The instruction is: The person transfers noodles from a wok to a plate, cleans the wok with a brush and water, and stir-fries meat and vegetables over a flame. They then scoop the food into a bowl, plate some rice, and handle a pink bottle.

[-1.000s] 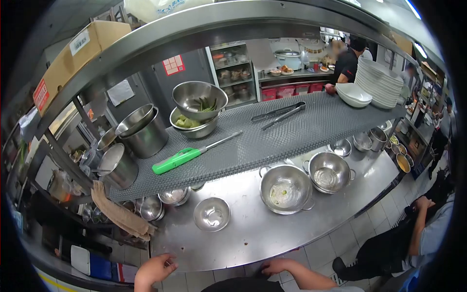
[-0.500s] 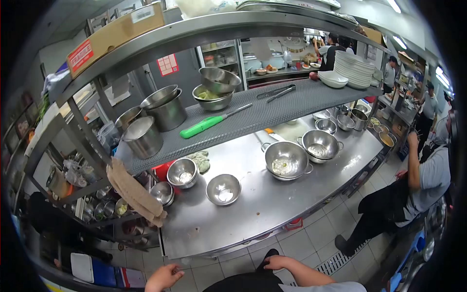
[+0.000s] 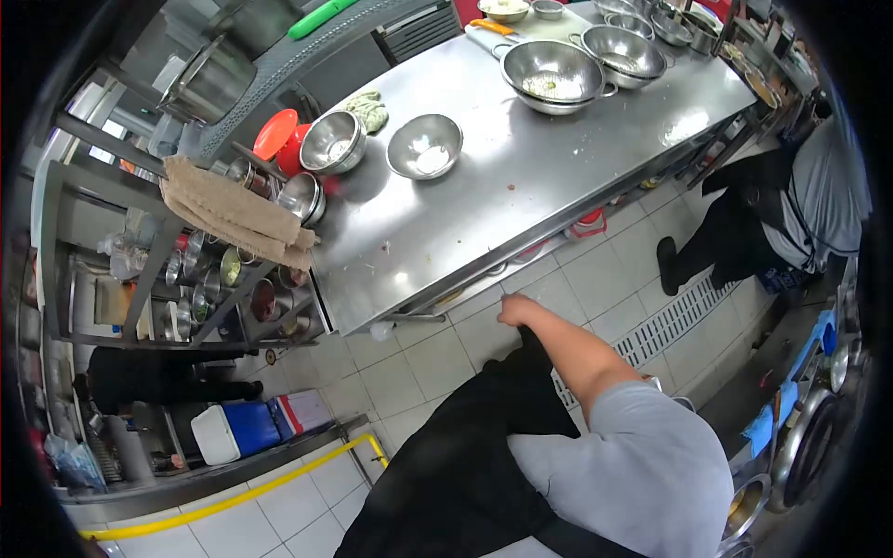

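Note:
My right hand (image 3: pixel 517 310) is in front of the metal table (image 3: pixel 446 232), above the tiled floor and beside the black apron (image 3: pixel 446 456). Its fingers look curled together, and whatever is in them, if anything, is hidden. My left hand does not show. On the table stand a single steel bowl (image 3: pixel 425 147), stacked bowls (image 3: pixel 332 141) beside a green cloth (image 3: pixel 366 110), and two steel colanders (image 3: pixel 553 71) (image 3: pixel 625 52) with handles. An orange-handled knife (image 3: pixel 493 27) lies behind the colanders.
A brown cloth (image 3: pixel 233 209) hangs over the rack at the left. A co-worker (image 3: pixel 823 195) stands at the right beside a floor drain (image 3: pixel 677 321). Blue-and-white coolers (image 3: pixel 249 427) and a yellow pipe (image 3: pixel 233 499) are at lower left. Pans (image 3: pixel 807 442) line the right edge.
The view has tilted down and turned, so the table sits higher and the upper shelf is mostly gone. My left hand has left the view; my right arm now reaches farther up the view.

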The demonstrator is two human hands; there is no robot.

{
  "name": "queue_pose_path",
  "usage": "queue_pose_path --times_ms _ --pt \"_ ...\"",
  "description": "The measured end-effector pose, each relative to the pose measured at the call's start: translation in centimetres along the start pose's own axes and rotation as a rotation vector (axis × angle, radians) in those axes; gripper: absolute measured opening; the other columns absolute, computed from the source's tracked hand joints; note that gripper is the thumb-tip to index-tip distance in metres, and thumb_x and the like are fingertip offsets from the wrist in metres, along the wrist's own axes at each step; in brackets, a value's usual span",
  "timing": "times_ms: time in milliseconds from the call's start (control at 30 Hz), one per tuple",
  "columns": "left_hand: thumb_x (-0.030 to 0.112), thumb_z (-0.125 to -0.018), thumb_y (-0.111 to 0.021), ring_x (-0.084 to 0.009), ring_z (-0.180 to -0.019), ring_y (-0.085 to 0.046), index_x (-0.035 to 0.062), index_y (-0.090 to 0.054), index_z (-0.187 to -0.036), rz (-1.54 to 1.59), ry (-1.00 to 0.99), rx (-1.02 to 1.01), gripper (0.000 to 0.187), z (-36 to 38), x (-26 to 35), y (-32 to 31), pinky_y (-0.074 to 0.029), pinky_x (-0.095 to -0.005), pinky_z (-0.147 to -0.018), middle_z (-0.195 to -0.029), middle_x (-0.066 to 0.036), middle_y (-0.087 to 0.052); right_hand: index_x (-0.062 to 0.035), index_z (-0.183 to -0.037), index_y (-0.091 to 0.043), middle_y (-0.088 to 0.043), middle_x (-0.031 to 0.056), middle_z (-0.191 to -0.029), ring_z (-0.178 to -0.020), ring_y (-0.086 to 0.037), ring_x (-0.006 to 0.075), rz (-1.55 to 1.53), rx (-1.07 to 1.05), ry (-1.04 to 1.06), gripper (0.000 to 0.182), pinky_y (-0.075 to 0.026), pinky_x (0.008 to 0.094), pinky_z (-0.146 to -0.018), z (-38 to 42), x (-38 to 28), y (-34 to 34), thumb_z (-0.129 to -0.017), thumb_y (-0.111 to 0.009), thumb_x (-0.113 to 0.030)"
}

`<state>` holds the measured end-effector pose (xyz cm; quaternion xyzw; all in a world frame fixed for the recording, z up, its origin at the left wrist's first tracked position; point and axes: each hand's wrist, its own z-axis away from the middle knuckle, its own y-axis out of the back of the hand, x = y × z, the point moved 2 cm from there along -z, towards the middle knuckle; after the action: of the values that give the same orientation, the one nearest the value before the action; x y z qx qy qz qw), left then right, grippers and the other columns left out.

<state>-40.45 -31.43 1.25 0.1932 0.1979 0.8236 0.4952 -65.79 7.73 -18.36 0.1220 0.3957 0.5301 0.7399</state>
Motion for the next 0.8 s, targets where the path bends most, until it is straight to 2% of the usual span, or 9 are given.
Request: queue_pose_path --times_ms 33,100,167,200,267,300,333,400,800 --pt "0.046 -0.086 -0.057 -0.0284 -0.095 -0.063 0.0075 -0.06 -0.114 -0.008 0.019 0.004 0.048 0.2 -0.4 0.3 -0.052 -0.038 -0.078 -0.104 -0.014 -0.066 0.0041 -0.128 -0.05 -0.049 0.0264 -0.131 -0.119 -0.049 0.039 -0.002 0.088 -0.04 0.07 -0.04 0.0404 -0.102 -0.2 -0.9 0.5 -0.08 -0.06 -0.046" --pt "0.045 -0.086 -0.057 -0.0283 -0.095 -0.063 0.0073 -0.06 -0.113 -0.034 0.052 0.009 0.047 0.3 -1.2 1.2 -0.052 -0.0381 -0.078 -0.104 -0.014 -0.066 0.0054 -0.123 -0.054 -0.046 0.0268 -0.132 -0.119 -0.048 0.0405 0.132 0.238 0.08 0.069 -0.04 0.0428 -0.102 -5.4 -1.0 -0.8 -0.08 -0.061 -0.048" --pt "0.044 -0.086 -0.057 -0.0283 -0.095 -0.063 0.0071 -0.06 -0.113 -0.052 0.083 0.018 0.046 0.4 -1.7 2.1 -0.051 -0.0382 -0.078 -0.104 -0.014 -0.066 -0.0011 -0.115 -0.062 -0.053 0.0214 -0.127 -0.115 -0.054 0.0349 -0.292 0.6 -0.113 0.053 -0.042 0.0408 -0.099 -6.8 -2.7 0.1 -0.081 -0.06 -0.043" --pt "0.044 -0.086 -0.057 -0.0283 -0.095 -0.063 0.007 -0.06 -0.112 -0.054 0.096 0.027 0.045 0.2 -1.8 2.5 -0.051 -0.0382 -0.079 -0.103 -0.014 -0.066 -0.0011 -0.115 -0.062 -0.053 0.0214 -0.127 -0.115 -0.054 0.0349 -0.303 0.602 -0.105 0.053 -0.042 0.0408 -0.099 -6.7 -3.6 1.4 -0.081 -0.06 -0.043" --pt "0.043 -0.086 -0.057 -0.0282 -0.094 -0.062 0.0068 -0.06 -0.112 -0.044 0.111 0.058 0.045 -0.6 -1.6 3.5 -0.051 -0.0384 -0.079 -0.103 -0.014 -0.066 -0.0051 -0.111 -0.064 -0.059 0.0143 -0.122 -0.12 -0.05 0.0291 -0.034 0.477 0.112 0.036 -0.042 0.0433 -0.098 -5.1 -6.1 5.7 -0.081 -0.058 -0.025" --pt "0.043 -0.086 -0.057 -0.0282 -0.094 -0.062 0.0067 -0.06 -0.111 -0.034 0.116 0.075 0.044 -1.0 -1.5 3.8 -0.051 -0.0384 -0.079 -0.103 -0.015 -0.065 -0.0104 -0.115 -0.062 -0.063 0.0105 -0.116 -0.115 -0.054 0.0268 -0.036 0.47 0.047 0.039 -0.044 0.0442 -0.093 -8.9 -5.4 4.4 -0.078 -0.058 -0.023" --pt "0.043 -0.086 -0.057 -0.0282 -0.094 -0.062 0.0066 -0.06 -0.111 -0.022 0.122 0.091 0.044 -1.4 -1.5 4.2 -0.05 -0.0385 -0.079 -0.103 -0.015 -0.065 -0.0107 -0.115 -0.062 -0.061 0.0124 -0.119 -0.113 -0.055 0.0302 -0.069 0.603 0.087 0.038 -0.045 0.0432 -0.092 -11.0 -5.1 2.9 -0.08 -0.057 -0.024" --pt "0.042 -0.087 -0.057 -0.0281 -0.094 -0.062 0.0064 -0.061 -0.11 0.008 0.138 0.115 0.043 -2.0 -1.7 4.4 -0.05 -0.0386 -0.079 -0.102 -0.015 -0.065 -0.0083 -0.105 -0.066 -0.064 0.0152 -0.11 -0.103 -0.06 0.0299 -0.115 0.895 0.095 0.031 -0.049 0.041 -0.085 -13.5 -5.7 2.8 -0.081 -0.057 -0.026" --pt "0.038 -0.087 -0.056 -0.0278 -0.093 -0.06 0.0053 -0.061 -0.106 0.181 0.233 0.108 0.038 -4.1 -4.9 1.3 -0.048 -0.0393 -0.079 -0.1 -0.016 -0.065 -0.0052 -0.11 -0.062 -0.061 0.016 -0.114 -0.106 -0.058 0.0331 -0.067 0.842 0.294 0.037 -0.047 0.0427 -0.089 -12.8 -7.3 5.7 -0.08 -0.061 -0.027"
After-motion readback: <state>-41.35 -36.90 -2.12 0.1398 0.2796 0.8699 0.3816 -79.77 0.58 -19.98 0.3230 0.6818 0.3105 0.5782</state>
